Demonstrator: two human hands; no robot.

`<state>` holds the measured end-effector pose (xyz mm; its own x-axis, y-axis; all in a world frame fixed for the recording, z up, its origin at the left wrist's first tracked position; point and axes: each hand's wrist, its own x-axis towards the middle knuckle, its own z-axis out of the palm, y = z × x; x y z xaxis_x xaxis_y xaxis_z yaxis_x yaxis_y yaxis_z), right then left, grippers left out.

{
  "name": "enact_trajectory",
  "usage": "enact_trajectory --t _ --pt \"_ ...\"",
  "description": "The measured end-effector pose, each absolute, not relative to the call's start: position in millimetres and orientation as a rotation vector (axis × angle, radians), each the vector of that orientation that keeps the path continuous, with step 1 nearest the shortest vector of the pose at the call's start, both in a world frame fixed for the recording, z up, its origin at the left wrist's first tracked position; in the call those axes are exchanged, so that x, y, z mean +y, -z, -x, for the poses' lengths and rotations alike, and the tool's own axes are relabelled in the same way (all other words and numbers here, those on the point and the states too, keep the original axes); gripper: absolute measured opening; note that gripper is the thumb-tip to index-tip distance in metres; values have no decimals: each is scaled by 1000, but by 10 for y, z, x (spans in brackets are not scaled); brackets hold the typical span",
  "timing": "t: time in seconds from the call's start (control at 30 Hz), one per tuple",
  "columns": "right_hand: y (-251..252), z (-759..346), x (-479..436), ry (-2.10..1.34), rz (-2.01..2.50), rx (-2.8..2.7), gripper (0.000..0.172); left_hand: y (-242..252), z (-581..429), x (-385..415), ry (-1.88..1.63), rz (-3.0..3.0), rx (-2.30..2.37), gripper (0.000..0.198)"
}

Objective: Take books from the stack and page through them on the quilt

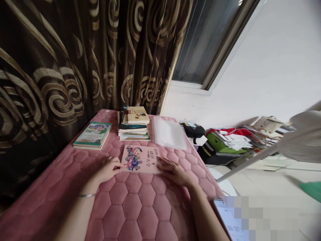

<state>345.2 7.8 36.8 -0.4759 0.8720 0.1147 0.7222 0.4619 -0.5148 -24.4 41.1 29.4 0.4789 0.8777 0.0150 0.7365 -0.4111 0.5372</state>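
A pink picture book (142, 160) with cartoon figures and large Chinese characters on its cover lies closed and flat on the pink quilted surface, turned sideways to me. My left hand (110, 169) rests at the book's left edge, a fingertip touching the cover and its fingers loosely bent, not gripping. On the other side, my right hand (174, 171) lies with outstretched fingers over the right edge of the cover. Behind the book stands a stack of books (134, 129), topped by a tan one. Clear plastic sleeves (169, 134) lie to the right of that stack.
Green-edged books (92, 134) are piled at the left, close to the dark patterned curtain (100, 67). A lit phone (230, 221) lies at the lower right edge. Beyond the quilted surface (132, 214) are papers and bags (225, 140) and a white fan (306, 137).
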Motion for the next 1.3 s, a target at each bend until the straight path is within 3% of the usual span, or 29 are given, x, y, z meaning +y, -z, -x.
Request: enact_trajectory --t 1.03,1.2,1.3 --pt "-366 -3519 97 -813 1473 -2173 36 -362 306 434 -491 -2159 1220 31" --pt "-421 -3491 72 -814 1436 -2200 34 -493 93 277 -517 -2253 1533 19" --pt "-440 -3351 125 -631 1523 -2168 30 -510 -147 170 -538 -2379 1754 20"
